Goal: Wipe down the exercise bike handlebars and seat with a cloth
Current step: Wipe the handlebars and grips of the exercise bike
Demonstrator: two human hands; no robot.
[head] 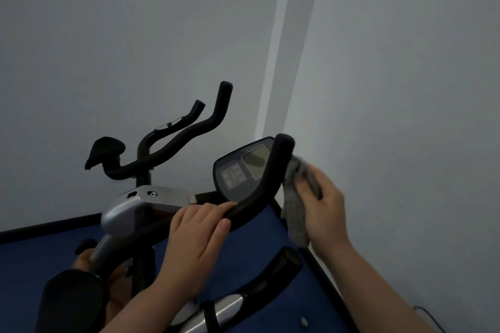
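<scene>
Two hands work at the near exercise bike. The left hand [198, 230] curls over the black handlebar [259, 186] at its lower bend, fingers wrapped over the top and thumb lying along the near side. The right hand [323, 203] holds a grey cloth [296, 197], bunched between thumb and fingers; the cloth touches the right side of the handlebar's upturned end and hangs down below the hand. The cloth is blurred, so its folds cannot be made out. Just behind the handlebar sits the console [243, 170], its screen and button panel facing up. The bike's seat [73, 297] shows at the lower left, well apart from the cloth. A second bike [162, 149] stands further back against the pale wall [108, 35], on blue flooring [40, 257]. No containers are visible.
</scene>
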